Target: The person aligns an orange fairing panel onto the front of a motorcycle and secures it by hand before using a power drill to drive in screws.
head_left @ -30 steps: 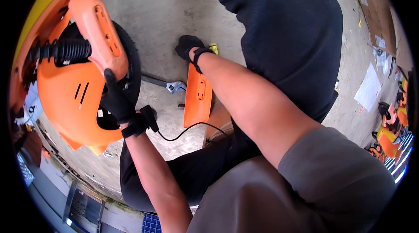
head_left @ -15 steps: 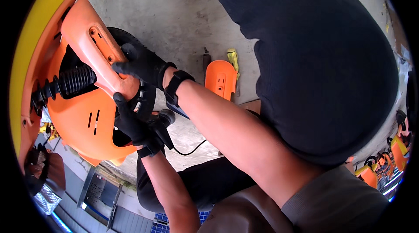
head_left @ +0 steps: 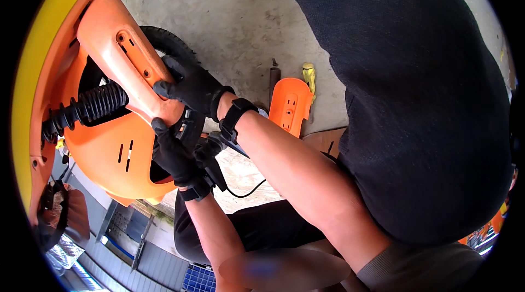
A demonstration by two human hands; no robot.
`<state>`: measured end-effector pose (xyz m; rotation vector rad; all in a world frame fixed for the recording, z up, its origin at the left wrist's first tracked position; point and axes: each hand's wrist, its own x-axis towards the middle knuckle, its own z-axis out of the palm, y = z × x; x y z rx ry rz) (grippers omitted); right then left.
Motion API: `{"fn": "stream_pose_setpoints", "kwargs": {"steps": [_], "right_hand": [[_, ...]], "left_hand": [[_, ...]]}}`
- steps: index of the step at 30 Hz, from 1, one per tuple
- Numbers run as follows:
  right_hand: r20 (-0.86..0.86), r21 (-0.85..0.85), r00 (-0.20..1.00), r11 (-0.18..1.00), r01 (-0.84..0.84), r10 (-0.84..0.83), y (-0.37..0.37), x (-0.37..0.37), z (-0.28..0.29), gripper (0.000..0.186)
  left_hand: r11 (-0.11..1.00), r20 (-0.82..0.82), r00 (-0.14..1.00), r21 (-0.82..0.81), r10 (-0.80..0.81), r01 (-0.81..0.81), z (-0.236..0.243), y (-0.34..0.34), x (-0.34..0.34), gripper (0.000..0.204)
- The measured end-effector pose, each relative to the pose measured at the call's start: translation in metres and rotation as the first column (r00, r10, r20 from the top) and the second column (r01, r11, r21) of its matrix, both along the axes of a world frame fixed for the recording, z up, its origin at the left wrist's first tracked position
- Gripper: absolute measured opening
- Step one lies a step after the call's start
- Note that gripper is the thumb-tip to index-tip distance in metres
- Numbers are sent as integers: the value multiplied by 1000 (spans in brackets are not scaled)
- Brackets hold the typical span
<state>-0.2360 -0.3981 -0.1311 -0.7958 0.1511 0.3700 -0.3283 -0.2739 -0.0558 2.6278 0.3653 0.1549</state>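
Observation:
A long orange plastic cover (head_left: 117, 46) with a recessed slot lies slantwise beside a black coil-spring shock absorber (head_left: 95, 103) and a black tyre (head_left: 169, 40). My right hand (head_left: 194, 87), in a black glove, grips the cover's edge near the slot, thumb on the face and fingers behind. At its lower end my left hand (head_left: 174, 152), also gloved, is closed round the cover with the thumb on top. The fingers behind the cover are hidden. Below it curves a larger orange body panel (head_left: 104, 158) with two slits.
A second orange cover (head_left: 289, 103) rests on the concrete floor beside a yellow-handled screwdriver (head_left: 309, 76) and a dark bar (head_left: 274, 80). Someone in dark clothing (head_left: 415, 89) bends in close on the right. A black cable (head_left: 246, 194) loops below my wrists.
The view has shifted slightly, so most things sit further right or lower. Both hands keep their hold on the cover. The dark-clothed person appears lower and nearer.

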Motion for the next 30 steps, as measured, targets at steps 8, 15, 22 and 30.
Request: {"fn": "stream_pose_setpoints", "kwargs": {"steps": [8,15,22,30], "right_hand": [[-101,0,992,997,-82,82,-4,-4,10,52],[-52,-1,995,996,-85,85,1,-6,2,61],[-70,-38,992,993,-110,107,-1,-7,5,55],[-50,-24,987,988,-153,152,-5,-3,3,57]], "left_hand": [[986,-32,995,-136,95,-99,3,-7,2,39],[872,-69,944,-365,323,-325,11,-28,11,43],[841,-77,920,-382,383,-383,9,-25,8,47],[924,-39,967,-285,253,-253,6,-14,5,48]]}}
